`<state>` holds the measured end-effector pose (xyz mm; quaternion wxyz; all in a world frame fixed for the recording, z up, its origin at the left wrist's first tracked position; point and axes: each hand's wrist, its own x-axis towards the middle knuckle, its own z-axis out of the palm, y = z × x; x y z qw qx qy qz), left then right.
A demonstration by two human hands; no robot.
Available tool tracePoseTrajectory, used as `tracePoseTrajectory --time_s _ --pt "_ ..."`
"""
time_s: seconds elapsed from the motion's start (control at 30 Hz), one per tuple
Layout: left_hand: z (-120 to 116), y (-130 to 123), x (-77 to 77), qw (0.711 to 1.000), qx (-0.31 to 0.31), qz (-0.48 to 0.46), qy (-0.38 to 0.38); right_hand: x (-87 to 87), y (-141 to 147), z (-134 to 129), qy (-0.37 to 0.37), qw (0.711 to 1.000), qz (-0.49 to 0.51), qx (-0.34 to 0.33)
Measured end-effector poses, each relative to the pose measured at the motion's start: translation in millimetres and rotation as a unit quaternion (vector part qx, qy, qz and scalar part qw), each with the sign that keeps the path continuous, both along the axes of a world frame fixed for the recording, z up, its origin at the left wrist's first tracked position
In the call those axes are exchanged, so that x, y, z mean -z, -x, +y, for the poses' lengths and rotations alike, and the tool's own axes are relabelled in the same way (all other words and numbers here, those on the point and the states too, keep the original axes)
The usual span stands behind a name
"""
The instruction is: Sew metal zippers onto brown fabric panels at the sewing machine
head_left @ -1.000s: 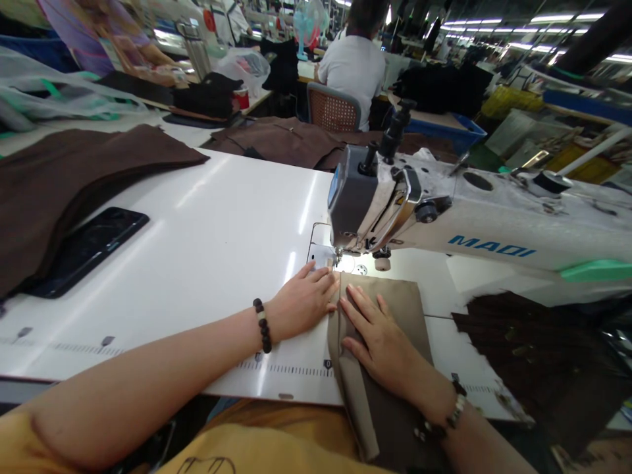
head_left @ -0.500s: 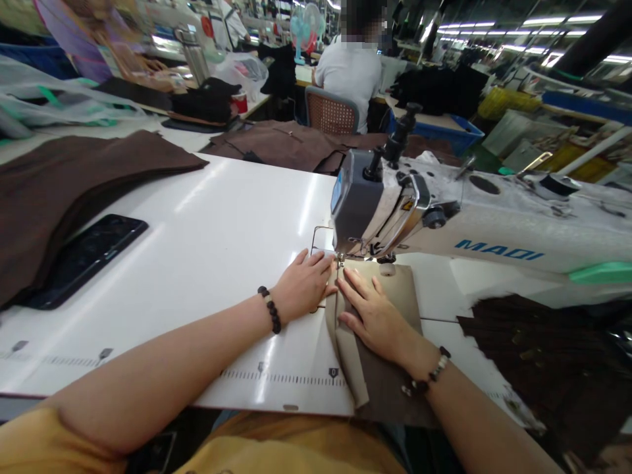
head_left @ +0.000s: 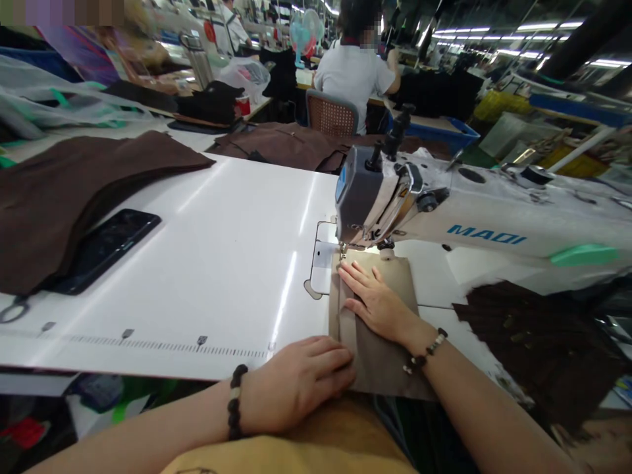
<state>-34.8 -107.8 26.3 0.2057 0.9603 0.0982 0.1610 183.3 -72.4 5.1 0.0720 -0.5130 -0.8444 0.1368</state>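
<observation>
A brown-grey fabric piece (head_left: 380,362) with a folded strip along its left side lies under the needle area of a white sewing machine (head_left: 474,217). My right hand (head_left: 378,299) rests flat on it, fingers spread and pointing at the presser foot. At the near left edge of the fabric is my left hand (head_left: 306,375), its fingers curled together over the folded strip's lower end. The fingertips are partly hidden there, at the table's front edge. To the left of the needle, the metal plate (head_left: 323,253) shows uncovered.
A black phone (head_left: 116,243) lies partly under stacked brown fabric (head_left: 64,191) on the left. Dark brown pieces (head_left: 533,342) are on the right. Brown cloth (head_left: 291,146) lies behind the white tabletop (head_left: 237,217). Beyond sits a person (head_left: 348,72) in white.
My left hand has moved from beside the needle down to the fabric's near edge, and its fingers have curled. The folded strip lies straighter. My right hand stays on the fabric.
</observation>
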Motion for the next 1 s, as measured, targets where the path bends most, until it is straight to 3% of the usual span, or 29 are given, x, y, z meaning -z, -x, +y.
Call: tracePoseTrajectory --time_s 0.17,0.3,0.47,0.57,0.7,0.8,0.87,0.93,1.0 --pt "-10.8 3.3 11.6 1.000 0.017 -0.002 0.000 -1.9 3.2 0.5 -0.002 1.000 -0.025 0.002" --pt "-14.9 6.2 12.1 0.999 0.027 -0.022 0.016 -7.7 4.8 -7.6 -0.003 0.999 -0.037 -0.015" --pt "-5.5 11.3 6.7 0.997 -0.050 0.010 0.057 -15.2 8.9 -61.8 0.023 0.996 -0.036 -0.079" --pt "4.6 10.2 11.7 0.996 -0.085 0.013 0.009 -15.0 15.8 -103.2 0.043 0.993 -0.014 -0.111" --pt "12.9 4.6 25.0 0.994 -0.056 0.043 -0.086 -18.9 23.1 -132.7 0.078 0.989 0.049 -0.118" --pt "14.8 2.4 35.2 0.988 -0.051 0.052 -0.135 -27.3 12.0 -137.7 0.082 0.975 0.203 -0.039" --pt "15.1 1.9 41.1 0.986 -0.053 0.052 -0.146 -30.6 -7.8 -139.4 -0.002 0.953 0.291 0.088" --pt "15.1 1.2 45.1 0.987 -0.058 0.049 -0.144 -30.0 -35.9 -140.9 -0.114 0.935 0.254 0.220" --pt "14.9 0.0 46.6 0.986 -0.061 0.040 -0.147 -26.8 -67.2 -140.8 -0.182 0.932 0.095 0.299"
